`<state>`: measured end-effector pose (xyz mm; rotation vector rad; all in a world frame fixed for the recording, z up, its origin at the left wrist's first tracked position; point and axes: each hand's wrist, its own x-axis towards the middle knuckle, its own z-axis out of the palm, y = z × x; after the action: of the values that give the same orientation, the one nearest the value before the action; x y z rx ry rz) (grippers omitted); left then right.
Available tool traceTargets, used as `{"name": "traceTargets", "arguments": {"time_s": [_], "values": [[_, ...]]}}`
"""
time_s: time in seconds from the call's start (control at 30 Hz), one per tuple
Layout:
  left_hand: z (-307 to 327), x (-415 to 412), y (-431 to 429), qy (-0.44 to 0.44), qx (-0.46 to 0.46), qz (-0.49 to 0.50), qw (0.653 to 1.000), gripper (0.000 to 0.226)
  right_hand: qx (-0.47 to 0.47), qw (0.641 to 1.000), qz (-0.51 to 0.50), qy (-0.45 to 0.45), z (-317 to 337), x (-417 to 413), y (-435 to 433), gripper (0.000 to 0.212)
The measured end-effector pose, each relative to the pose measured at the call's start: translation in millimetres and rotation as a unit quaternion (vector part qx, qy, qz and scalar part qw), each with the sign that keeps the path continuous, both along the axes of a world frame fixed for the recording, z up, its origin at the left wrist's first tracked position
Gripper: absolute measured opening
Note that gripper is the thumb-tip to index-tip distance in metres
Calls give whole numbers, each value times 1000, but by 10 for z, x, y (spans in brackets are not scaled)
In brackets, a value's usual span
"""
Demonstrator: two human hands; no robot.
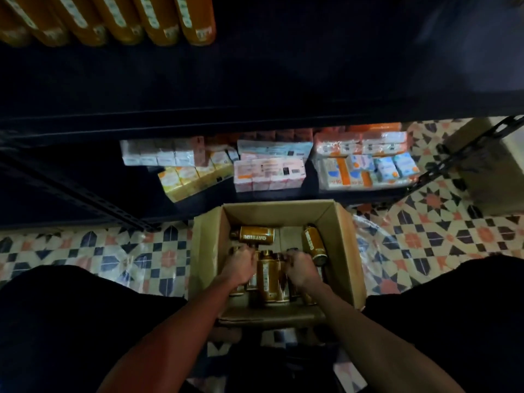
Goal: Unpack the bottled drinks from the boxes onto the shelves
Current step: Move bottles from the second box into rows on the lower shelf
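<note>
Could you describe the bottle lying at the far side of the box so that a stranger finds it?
On the patterned tile floor, before the dark metal shelves, stands an open brown cardboard box. By its far wall lies a golden-brown bottle. Unlike the upright bottles nearer the person, it lies flat crosswise, white lettering up.

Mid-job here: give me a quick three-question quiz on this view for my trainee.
1. True or false: the left hand and right hand both grip brown bottles inside the cardboard box.
2. The box stands on: A) tiled floor B) a table C) a trolley.
3. What word is printed on the bottle lying crosswise?
Key: 1 true; 2 A; 3 OATSIDE.
</note>
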<state>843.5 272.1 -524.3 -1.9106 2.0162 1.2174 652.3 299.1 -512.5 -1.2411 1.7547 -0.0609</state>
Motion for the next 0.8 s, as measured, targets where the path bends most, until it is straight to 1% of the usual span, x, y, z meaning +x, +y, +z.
{"name": "traceTargets", "arguments": {"time_s": [0.07, 0.13, 0.23, 0.33, 0.4, 0.47, 0.57, 0.63, 0.73, 0.8], "values": [[-147, -64, -57, 6, 22, -4, 1000, 34, -6, 1000, 7, 22, -50, -96, -109, 27], [-255, -137, -107, 17, 41, -5, 999, 47, 4, 999, 33, 42, -109, -198, -231, 34], [-389, -228, -170, 18, 50, -26, 998, 66, 67, 994, 70, 47, -160, -323, -368, 40], [-443, -318, -272, 16, 81, -29, 996, 72, 110, 985, 123, 48, -183, -415, -470, 51], [-490, -358, -323, 17, 92, -30, 995, 71, 118, 982, 136, 49, -210, -433, -499, 51], [-517, -380, -325, 22, 101, -31, 994, 65, 116, 983, 127, 61, -252, -431, -493, 47], [-513, -396, -282, 17, 87, -30, 996, 61, 97, 987, 108, 69, -272, -406, -479, 34], [-497, -404, -256, 11, 74, -39, 996, 59, 82, 989, 102, 74, -246, -377, -488, 32], [-426, -424, -270, -7, 53, -66, 996, 52, 68, 988, 109, 83, -175, -323, -514, 34], [-369, -437, -299, -22, 41, -78, 996, 46, 74, 987, 114, 79, -152, -320, -520, 44]]}}
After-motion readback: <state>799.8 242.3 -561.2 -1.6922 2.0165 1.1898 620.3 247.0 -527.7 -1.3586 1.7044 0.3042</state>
